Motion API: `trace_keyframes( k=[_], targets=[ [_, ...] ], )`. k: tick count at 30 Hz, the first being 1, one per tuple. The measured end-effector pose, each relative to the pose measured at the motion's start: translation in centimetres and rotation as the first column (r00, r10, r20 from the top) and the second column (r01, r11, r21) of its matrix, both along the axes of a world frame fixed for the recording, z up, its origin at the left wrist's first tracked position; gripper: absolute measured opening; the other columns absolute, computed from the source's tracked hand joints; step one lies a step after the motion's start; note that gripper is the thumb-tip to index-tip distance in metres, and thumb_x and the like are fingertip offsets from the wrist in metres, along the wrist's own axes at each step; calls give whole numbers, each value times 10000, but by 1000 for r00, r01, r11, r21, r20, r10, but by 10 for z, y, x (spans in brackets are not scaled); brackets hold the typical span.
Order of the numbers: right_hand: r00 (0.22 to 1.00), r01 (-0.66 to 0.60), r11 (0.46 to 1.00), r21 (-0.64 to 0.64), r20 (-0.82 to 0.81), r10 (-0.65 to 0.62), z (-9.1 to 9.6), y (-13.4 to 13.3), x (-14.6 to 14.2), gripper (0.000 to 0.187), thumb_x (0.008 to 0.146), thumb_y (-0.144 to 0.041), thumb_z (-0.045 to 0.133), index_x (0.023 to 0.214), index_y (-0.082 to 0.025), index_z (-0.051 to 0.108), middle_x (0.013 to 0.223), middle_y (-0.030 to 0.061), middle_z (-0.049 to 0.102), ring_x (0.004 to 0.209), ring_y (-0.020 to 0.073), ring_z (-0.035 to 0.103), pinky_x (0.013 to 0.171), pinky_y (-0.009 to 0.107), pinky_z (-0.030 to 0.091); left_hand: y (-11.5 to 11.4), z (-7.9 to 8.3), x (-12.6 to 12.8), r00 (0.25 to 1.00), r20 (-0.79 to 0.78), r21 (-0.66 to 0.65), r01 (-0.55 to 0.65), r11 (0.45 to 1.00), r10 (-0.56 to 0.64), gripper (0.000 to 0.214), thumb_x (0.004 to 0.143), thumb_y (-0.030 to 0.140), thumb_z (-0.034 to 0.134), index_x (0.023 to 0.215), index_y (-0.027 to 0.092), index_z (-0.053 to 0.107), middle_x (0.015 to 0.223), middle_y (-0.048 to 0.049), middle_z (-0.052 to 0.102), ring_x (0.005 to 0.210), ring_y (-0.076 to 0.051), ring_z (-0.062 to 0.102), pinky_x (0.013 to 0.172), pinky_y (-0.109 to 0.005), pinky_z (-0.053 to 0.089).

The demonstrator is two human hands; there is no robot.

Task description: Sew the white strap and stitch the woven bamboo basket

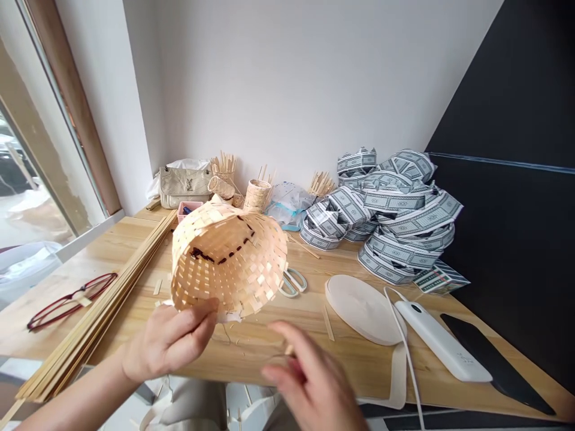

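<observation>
My left hand (184, 335) pinches the lower rim of a woven bamboo-strip basket (265, 257), thumb and fingers closed on it. The basket is tilted on its side, its opening turned partly toward me. Dark stitches run in a curve inside it. A bit of white band (231, 317) shows at the rim beside my fingertips, and a thin thread hangs below. My right hand (309, 377) is apart from the basket, lower right, and blurred by motion. Its fingers are curled, with a small tan thing (288, 349) between them that I cannot make out.
Long bamboo strips (103, 305) and red-framed glasses (72, 299) lie left. Behind are a handbag (186, 185), small woven cups (257, 194) and patterned paper rings (399, 221). Scissors (294, 282), a roll of white band (359, 308) and a white device with a cable (442, 341) lie right.
</observation>
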State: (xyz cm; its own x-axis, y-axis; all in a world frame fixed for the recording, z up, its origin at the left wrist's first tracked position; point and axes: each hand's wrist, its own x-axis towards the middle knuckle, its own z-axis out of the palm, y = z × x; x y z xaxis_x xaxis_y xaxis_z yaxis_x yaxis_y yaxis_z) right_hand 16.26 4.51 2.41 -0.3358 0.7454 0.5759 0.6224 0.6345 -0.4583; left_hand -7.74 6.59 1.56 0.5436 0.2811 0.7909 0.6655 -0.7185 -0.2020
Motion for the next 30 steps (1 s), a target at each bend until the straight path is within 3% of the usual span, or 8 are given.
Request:
trace_keyframes(
  k=[4,7,9,13,16,22,26,30],
  targets=[
    [993,-56,979,194,108,36,47,3,14,167,900,-156,399,913,-198,561,674,-4,528,529,113,493,488,215,354,2,3,0,991,-129,17,25,1000,-22,310,859,81,318,965,221,573,888,-64,691,618,-137,637,576,-232,523],
    [939,-165,979,121,325,118,73,12,2,258,866,-52,382,747,-173,577,615,-14,458,526,106,444,485,227,294,1,1,5,989,-138,-2,50,999,-50,315,846,86,313,985,221,562,888,-78,685,582,-138,631,550,-234,523],
    [873,-199,980,28,460,164,79,20,-9,244,839,-33,433,677,-168,557,629,-15,483,539,105,448,486,238,267,0,0,8,989,-131,-24,71,997,-73,303,839,84,324,970,222,559,877,-76,681,578,-134,628,537,-223,516],
    [705,-212,972,-97,674,221,78,35,-23,195,804,-65,538,640,-167,563,651,-15,554,571,114,501,476,260,232,-1,2,11,989,-112,-26,95,995,-97,296,850,70,302,889,219,555,832,-55,677,541,-108,609,503,-196,495],
    [659,-212,973,-95,721,214,81,35,-24,186,810,-84,535,646,-167,564,666,-5,567,579,128,514,480,269,227,-1,6,12,984,-153,5,88,996,-86,270,849,56,321,843,198,551,819,-51,680,517,-101,596,489,-198,488],
    [750,-118,992,-53,650,124,87,14,-11,226,698,35,447,740,-183,486,703,2,572,580,142,508,504,262,252,-2,10,15,989,-92,-33,111,993,-114,237,844,81,365,867,198,570,811,-45,674,468,-90,559,421,-192,434],
    [832,-88,996,-6,550,77,68,6,-6,311,622,80,393,761,-194,446,637,-18,541,540,132,500,494,258,243,0,11,12,984,-173,50,45,998,-35,256,847,95,328,826,199,561,801,-52,673,451,-96,537,386,-205,393],
    [847,-90,996,-5,525,79,51,3,-9,273,625,67,405,694,-196,430,571,-24,521,476,126,487,465,265,218,1,8,7,969,-248,82,42,996,-20,231,832,75,345,838,182,550,843,-67,668,489,-110,557,400,-214,401]
  ],
)
